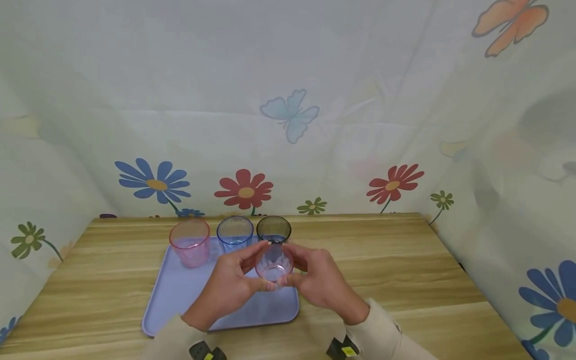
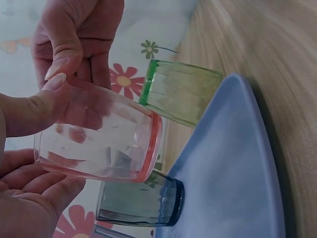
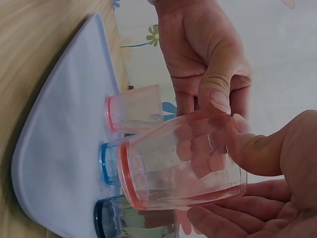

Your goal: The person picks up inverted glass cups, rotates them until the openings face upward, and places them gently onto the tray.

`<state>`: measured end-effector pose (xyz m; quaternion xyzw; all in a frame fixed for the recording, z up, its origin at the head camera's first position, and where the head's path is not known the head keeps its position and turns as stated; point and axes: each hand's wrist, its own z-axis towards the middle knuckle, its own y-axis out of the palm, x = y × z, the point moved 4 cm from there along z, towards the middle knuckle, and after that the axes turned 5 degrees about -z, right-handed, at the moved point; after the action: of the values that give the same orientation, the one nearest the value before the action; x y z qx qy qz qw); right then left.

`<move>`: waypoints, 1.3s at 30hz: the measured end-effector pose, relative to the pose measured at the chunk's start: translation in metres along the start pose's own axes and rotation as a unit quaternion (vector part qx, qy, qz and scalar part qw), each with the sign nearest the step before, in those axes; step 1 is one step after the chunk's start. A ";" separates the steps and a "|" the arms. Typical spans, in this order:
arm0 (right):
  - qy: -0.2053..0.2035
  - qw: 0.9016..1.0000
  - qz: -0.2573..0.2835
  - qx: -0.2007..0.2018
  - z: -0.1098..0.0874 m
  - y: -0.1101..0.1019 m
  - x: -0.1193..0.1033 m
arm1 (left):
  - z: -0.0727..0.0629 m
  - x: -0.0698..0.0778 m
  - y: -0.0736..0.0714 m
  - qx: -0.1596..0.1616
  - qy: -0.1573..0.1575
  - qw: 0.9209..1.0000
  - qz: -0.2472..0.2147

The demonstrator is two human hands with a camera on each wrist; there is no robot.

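Observation:
A clear cup with a reddish tint is held between both hands, above the front of the tray. My left hand grips its left side, thumb toward me and fingers behind. Opposite it, my right hand grips the right side, with both thumb tips close together on the near wall. A red-orange band circles the cup's tray-facing end. Behind it stand a pink cup, a blue cup and a smoky grey cup in a row. A green cup shows in the left wrist view.
The lilac tray lies on a wood-grain table, under the cups and the hands. A white cloth printed with flowers and butterflies hangs behind the table and at both sides.

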<state>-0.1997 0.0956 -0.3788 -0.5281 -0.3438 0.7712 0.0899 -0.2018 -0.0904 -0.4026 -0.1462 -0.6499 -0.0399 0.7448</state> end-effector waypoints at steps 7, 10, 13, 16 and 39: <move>0.012 1.000 0.008 0.001 -0.004 0.007 0.008 | 0.001 -0.011 0.004 -0.015 0.001 1.000 -0.016; 0.025 1.000 0.004 0.001 -0.006 0.010 0.012 | 0.001 -0.015 0.006 -0.022 -0.001 1.000 -0.016; 0.034 0.999 -0.002 0.001 -0.008 0.013 0.016 | 0.000 -0.020 0.007 -0.029 -0.006 0.999 -0.013; 0.034 0.999 0.004 -0.002 -0.010 0.017 0.019 | -0.001 -0.025 0.008 -0.031 -0.010 0.999 -0.011; 0.027 1.000 -0.011 -0.006 -0.012 0.025 0.031 | 0.002 -0.038 0.015 -0.046 -0.002 0.999 0.008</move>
<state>-0.1970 0.0980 -0.4206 -0.5453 -0.3522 0.7534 0.1044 -0.2059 -0.0800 -0.4419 -0.1854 -0.6475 -0.0638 0.7364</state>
